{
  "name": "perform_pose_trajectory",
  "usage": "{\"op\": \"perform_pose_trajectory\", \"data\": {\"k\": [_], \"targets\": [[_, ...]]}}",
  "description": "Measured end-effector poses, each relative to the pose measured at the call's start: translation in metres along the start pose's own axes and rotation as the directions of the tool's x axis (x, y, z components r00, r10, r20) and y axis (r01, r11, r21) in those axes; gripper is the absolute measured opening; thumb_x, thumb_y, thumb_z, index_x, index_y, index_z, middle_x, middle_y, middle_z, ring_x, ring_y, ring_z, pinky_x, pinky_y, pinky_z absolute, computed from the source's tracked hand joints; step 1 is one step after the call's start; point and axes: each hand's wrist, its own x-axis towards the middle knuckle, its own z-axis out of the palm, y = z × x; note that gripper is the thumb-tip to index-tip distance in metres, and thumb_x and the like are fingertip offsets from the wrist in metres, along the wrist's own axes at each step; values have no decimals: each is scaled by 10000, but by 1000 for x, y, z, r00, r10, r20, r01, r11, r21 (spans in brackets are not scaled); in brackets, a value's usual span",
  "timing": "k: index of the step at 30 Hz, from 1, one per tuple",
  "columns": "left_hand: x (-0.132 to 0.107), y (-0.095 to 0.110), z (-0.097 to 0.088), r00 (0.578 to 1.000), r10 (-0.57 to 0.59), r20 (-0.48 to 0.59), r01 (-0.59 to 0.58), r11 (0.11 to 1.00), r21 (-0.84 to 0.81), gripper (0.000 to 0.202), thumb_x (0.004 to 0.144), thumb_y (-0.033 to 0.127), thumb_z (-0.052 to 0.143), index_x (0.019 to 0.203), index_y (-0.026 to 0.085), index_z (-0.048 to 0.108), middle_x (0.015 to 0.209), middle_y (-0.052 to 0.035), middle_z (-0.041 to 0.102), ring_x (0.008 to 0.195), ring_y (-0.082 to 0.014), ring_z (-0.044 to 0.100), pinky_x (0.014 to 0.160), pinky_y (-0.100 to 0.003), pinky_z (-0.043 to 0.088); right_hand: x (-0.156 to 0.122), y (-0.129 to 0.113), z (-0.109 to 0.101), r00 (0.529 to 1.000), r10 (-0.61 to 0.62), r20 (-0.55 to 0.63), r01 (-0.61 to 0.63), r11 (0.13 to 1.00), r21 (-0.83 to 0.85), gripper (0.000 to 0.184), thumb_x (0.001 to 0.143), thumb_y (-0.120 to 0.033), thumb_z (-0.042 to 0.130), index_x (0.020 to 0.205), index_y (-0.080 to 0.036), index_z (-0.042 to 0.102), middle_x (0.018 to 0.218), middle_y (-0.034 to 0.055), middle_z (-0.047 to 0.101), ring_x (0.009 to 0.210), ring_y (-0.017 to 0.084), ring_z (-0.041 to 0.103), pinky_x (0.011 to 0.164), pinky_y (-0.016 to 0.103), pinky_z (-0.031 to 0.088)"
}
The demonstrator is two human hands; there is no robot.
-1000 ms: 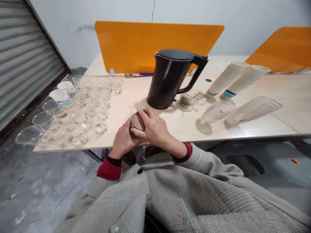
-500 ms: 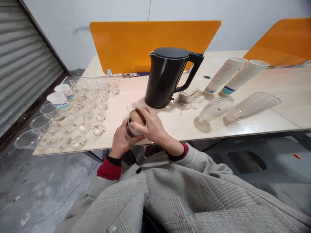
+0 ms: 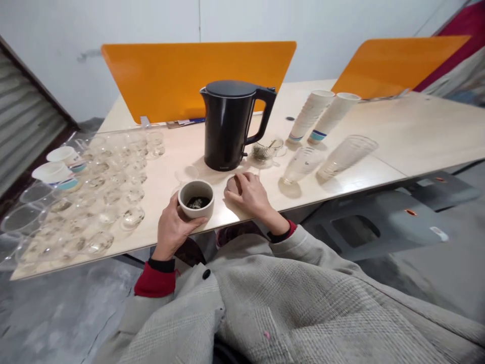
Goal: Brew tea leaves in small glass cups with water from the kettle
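Brown lid [image 3: 231, 185] is off the jar [image 3: 197, 211] and lies on the table [image 3: 379, 136], just right of the jar and in front of the kettle [image 3: 227, 126].

- Left hand [image 3: 172, 227]: clamped round the jar wall, holding it upright at the near table edge.
- Right hand [image 3: 252, 194]: lies on the table with fingers curled over the lid. Cannot tell whether it grips the lid or only rests on it.
- Hands: apart, 1 thing each.
- Jar: mouth uncovered, dark loose leaves visible at the bottom.

Judgement: the opening step looks done. The contents are exposed, and only 1 hand is committed to the jar.

Against 0.5 s ago: both hands were together on the jar, the right hand covering the lid on top, the jar lifted and tilted. Now the right hand has moved off to the right with the lid, and the jar sits level. Kettle and the rows of clear cups [image 3: 113, 172] at left keep their places; the view has swung right.
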Motion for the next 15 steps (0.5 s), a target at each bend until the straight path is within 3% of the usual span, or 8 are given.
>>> {"op": "perform_pose_trajectory", "data": {"k": [3, 6, 9, 11, 13, 15], "targets": [[0, -2, 1, 1000, -14, -12, 14, 1000, 20, 955, 698, 576, 935, 1499, 260, 523, 1401, -104, 760, 1272, -345, 743, 1041, -435, 616, -4, 19, 1, 999, -19, 37, 19, 1000, 10, 722, 845, -526, 810, 1455, -188, 625, 1479, 224, 630, 1343, 442, 580, 1132, 633, 504], [-1, -5, 1, 1000, -18, -11, 18, 999, 38, 962, 704, 583, 927, 1516, 270, 517, 1406, -105, 760, 1273, -349, 742, 1038, -445, 618, 4, 32, -13, 992, 75, -101, -59, 986, 153, 753, 912, -599, 722, 1534, -214, 542, 1487, 206, 633, 1284, 384, 651, 1067, 586, 565], [-1, -7, 1, 1000, -23, -15, 23, 998, 55, 969, 704, 583, 922, 1527, 274, 514, 1407, -107, 760, 1276, -354, 741, 1035, -451, 620, 24, 41, -32, 928, 257, -268, -174, 939, 298, 827, 1002, -620, 574, 1665, -183, 341, 1352, 194, 699, 1021, 297, 741, 913, 486, 628], [0, -9, 2, 1000, -23, -15, 24, 998, 59, 975, 708, 581, 918, 1538, 277, 507, 1408, -106, 759, 1284, -355, 738, 1037, -452, 621, 42, 45, -41, 893, 321, -315, -221, 924, 313, 846, 1033, -577, 524, 1700, -140, 242, 1243, 175, 740, 972, 284, 749, 920, 463, 621], [1, -10, 2, 1000, -24, -11, 24, 998, 65, 988, 706, 584, 916, 1548, 278, 499, 1406, -108, 760, 1287, -359, 736, 1041, -460, 621, 61, 49, -45, 878, 347, -328, -265, 925, 272, 798, 1049, -511, 504, 1688, -98, 265, 1160, 166, 761, 1039, 304, 748, 987, 469, 593], [1, -10, 1, 1000, -25, -2, 25, 998, 64, 1005, 702, 587, 916, 1556, 269, 492, 1411, -117, 756, 1289, -367, 735, 1053, -475, 616, 78, 53, -45, 877, 363, -315, -307, 927, 215, 686, 1050, -433, 494, 1625, -74, 392, 1111, 169, 771, 1108, 326, 740, 1049, 482, 557]]}}
